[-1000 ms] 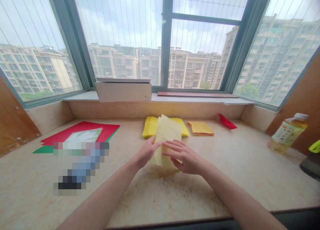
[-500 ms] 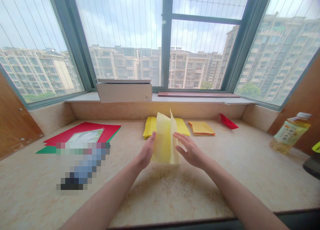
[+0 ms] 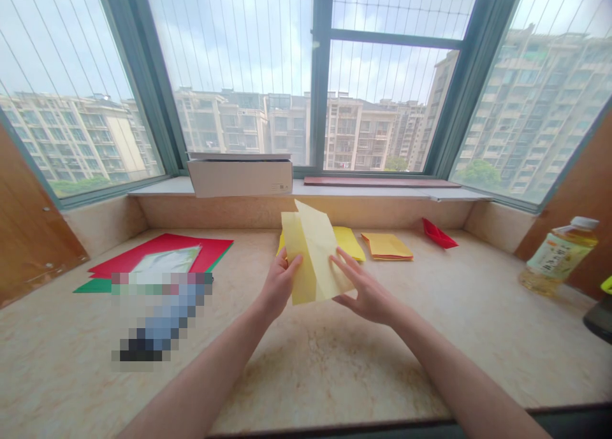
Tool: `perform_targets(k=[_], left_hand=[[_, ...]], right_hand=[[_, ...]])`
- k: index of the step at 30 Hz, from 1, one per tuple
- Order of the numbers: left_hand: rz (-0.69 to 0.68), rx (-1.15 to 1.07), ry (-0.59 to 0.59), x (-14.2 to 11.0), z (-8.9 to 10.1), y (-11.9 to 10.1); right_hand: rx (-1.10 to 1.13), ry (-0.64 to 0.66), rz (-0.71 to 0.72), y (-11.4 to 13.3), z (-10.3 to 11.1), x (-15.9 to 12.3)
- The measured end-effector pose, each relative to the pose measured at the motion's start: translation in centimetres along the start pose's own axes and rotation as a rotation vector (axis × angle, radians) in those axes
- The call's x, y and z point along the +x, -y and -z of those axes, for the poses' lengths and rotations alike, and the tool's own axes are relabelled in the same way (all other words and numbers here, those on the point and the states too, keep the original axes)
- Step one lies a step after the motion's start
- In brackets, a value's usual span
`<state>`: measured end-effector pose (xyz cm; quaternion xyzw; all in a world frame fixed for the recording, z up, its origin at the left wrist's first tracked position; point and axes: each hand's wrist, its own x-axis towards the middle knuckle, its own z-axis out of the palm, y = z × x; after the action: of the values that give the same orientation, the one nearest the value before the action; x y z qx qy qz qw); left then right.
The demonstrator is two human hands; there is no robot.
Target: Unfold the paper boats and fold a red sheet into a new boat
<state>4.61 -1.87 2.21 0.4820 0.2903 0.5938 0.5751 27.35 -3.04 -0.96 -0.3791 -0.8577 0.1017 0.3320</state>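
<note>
A pale yellow sheet of paper [image 3: 321, 254], creased down its middle, is held up above the tabletop. My left hand [image 3: 277, 286] pinches its left side, with the thumb on the near face. My right hand [image 3: 366, 289] grips the right flap, fingers at its upper edge and thumb at the lower edge. The two halves stand at an angle to each other along the crease. Behind the sheet lies a brighter yellow stack of paper [image 3: 349, 243], partly hidden by it.
An orange folded paper stack [image 3: 387, 246] and a red paper boat [image 3: 440, 234] lie to the right, near a drink bottle [image 3: 557, 255]. At left are red sheets [image 3: 162, 244], a green sheet [image 3: 90, 287] and a blurred-out item [image 3: 167, 324]. A white box [image 3: 241, 176] stands on the sill.
The paper has turned, its right flap now opened flatter toward me. My right hand has closed from beside the flap onto it. My left thumb has come onto the near face.
</note>
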Motion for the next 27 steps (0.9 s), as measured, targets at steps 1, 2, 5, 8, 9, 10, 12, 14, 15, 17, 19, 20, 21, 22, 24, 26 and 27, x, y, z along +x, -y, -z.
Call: perform_targets(k=[1, 2, 5, 8, 9, 10, 12, 14, 15, 17, 19, 20, 21, 22, 24, 26, 27], left_hand=[[-0.019, -0.006, -0.005, 0.1, 0.1, 0.0], [-0.031, -0.008, -0.010, 0.1, 0.3, 0.0], [0.007, 0.037, 0.020, 0.3, 0.8, 0.1], [0.087, 0.153, 0.091, 0.3, 1.2, 0.2], [0.110, 0.195, 0.111, 0.3, 1.2, 0.2], [0.129, 0.230, 0.119, 0.2, 1.2, 0.2], [0.156, 0.259, 0.114, 0.1, 1.1, 0.2], [0.139, 0.203, 0.086, 0.2, 1.1, 0.2], [0.115, 0.143, 0.069, 0.4, 1.2, 0.1], [0.064, -0.006, 0.020, 0.9, 1.5, -0.2], [0.045, -0.117, -0.042, 1.4, 2.2, -0.4], [0.057, -0.134, -0.061, 1.6, 2.5, -0.4], [0.078, -0.124, -0.065, 1.8, 2.8, -0.4], [0.105, -0.099, -0.050, 1.8, 3.0, -0.4], [0.153, -0.030, 0.029, 1.7, 3.2, -0.1], [0.175, 0.028, 0.128, 1.4, 3.1, 0.1], [0.184, 0.050, 0.166, 1.2, 2.9, 0.2]], right_hand=[[0.039, -0.049, 0.004, -0.3, 0.0, 0.1], [0.088, -0.108, -0.009, -0.6, 0.0, 0.3], [0.262, -0.332, -0.141, -1.5, 0.1, 0.9], [0.437, -0.618, -0.284, -2.0, 0.7, 1.5], [0.494, -0.698, -0.308, -2.2, 0.9, 1.7], [0.550, -0.758, -0.322, -2.4, 1.2, 1.8], [0.658, -0.818, -0.331, -2.8, 1.7, 1.9], [0.726, -0.847, -0.324, -3.2, 2.2, 1.9], [0.744, -0.854, -0.323, -3.4, 2.4, 1.9], [0.771, -0.847, -0.326, -3.6, 2.8, 1.7], [0.817, -0.789, -0.334, -3.6, 3.0, 1.6], [0.849, -0.745, -0.341, -3.4, 3.2, 1.5], [0.881, -0.691, -0.352, -3.2, 3.2, 1.4], [0.910, -0.632, -0.369, -2.9, 3.3, 1.3], [0.946, -0.532, -0.412, -2.4, 3.3, 1.1], [0.956, -0.484, -0.440, -1.8, 3.3, 1.1], [0.958, -0.488, -0.444, -1.6, 3.2, 1.1]])
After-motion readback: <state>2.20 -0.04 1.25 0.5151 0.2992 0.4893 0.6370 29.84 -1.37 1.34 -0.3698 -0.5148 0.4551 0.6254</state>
